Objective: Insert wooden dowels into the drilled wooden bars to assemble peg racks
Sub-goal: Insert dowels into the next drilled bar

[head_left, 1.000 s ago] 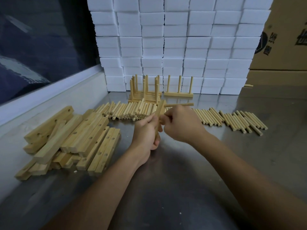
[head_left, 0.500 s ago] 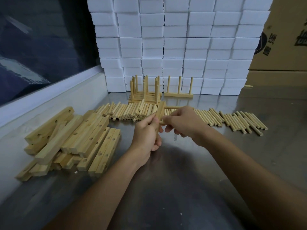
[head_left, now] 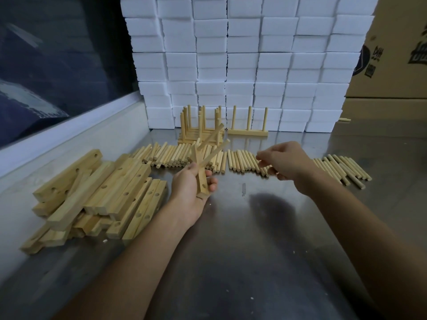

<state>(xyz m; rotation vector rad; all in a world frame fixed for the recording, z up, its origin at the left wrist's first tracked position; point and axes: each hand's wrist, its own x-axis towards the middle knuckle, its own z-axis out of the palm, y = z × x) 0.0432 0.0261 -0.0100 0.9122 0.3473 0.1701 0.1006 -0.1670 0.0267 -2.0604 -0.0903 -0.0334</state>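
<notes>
My left hand (head_left: 189, 190) grips a drilled wooden bar (head_left: 201, 181) above the steel table, held nearly on end. Two dowels (head_left: 213, 144) stick out of the bar, slanting up to the right. One hole near the bar's lower end shows empty. My right hand (head_left: 285, 161) hovers over the row of loose dowels (head_left: 240, 161), fingers curled loosely; I see nothing held in it. A pile of drilled bars (head_left: 104, 192) lies at the left.
Finished peg racks (head_left: 201, 132) stand stacked at the back, and one single rack (head_left: 248, 131) stands beside them. A wall of white foam blocks (head_left: 242, 65) rises behind. Cardboard boxes (head_left: 392, 65) are at the right. More dowels (head_left: 342, 167) lie beyond my right hand.
My right hand has let go of the bar and moved right, over the loose dowels. My left hand has tilted the bar so both inserted dowels now show.
</notes>
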